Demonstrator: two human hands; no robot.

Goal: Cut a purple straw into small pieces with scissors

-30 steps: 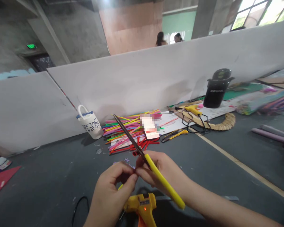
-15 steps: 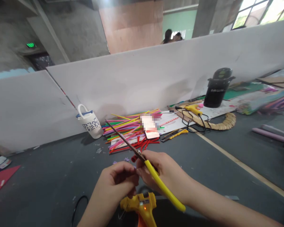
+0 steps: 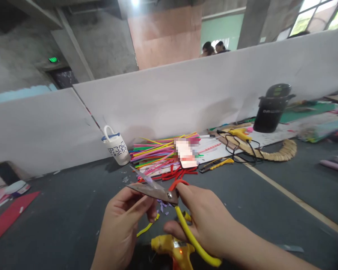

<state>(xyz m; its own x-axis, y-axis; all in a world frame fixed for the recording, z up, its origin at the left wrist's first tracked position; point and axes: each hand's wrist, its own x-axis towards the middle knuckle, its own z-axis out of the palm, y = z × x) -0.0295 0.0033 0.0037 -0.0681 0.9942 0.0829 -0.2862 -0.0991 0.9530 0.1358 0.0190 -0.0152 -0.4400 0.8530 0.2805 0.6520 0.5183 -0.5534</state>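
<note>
My right hand (image 3: 205, 213) grips scissors (image 3: 157, 193) with yellow handles, their blades spread and pointing left. A bent red strip (image 3: 180, 183) shows by the right fingers; whether it is held is unclear. Close to the lower blade, the fingers of my left hand (image 3: 126, 217) are pinched together, and whatever they hold is hidden. Just below these fingertips is a yellow strip (image 3: 146, 228), touching or apart I cannot tell. Small purple scraps (image 3: 163, 205) lie behind the hands. A yellow glue gun (image 3: 174, 247) with a lit red light sits below them.
Colourful strips (image 3: 154, 153) are heaped beneath a partly blurred phone-like object (image 3: 188, 160). A white cup (image 3: 116, 152) stands left, a cutter knife (image 3: 216, 164) right. Farther right are another glue gun (image 3: 240, 134), a black tumbler (image 3: 270, 114) and a white partition (image 3: 169, 97) behind.
The scissors have swung lower and leftward, and their blades have opened. The yellow strip has come into view below my left fingers. The whole view has shifted slightly left.
</note>
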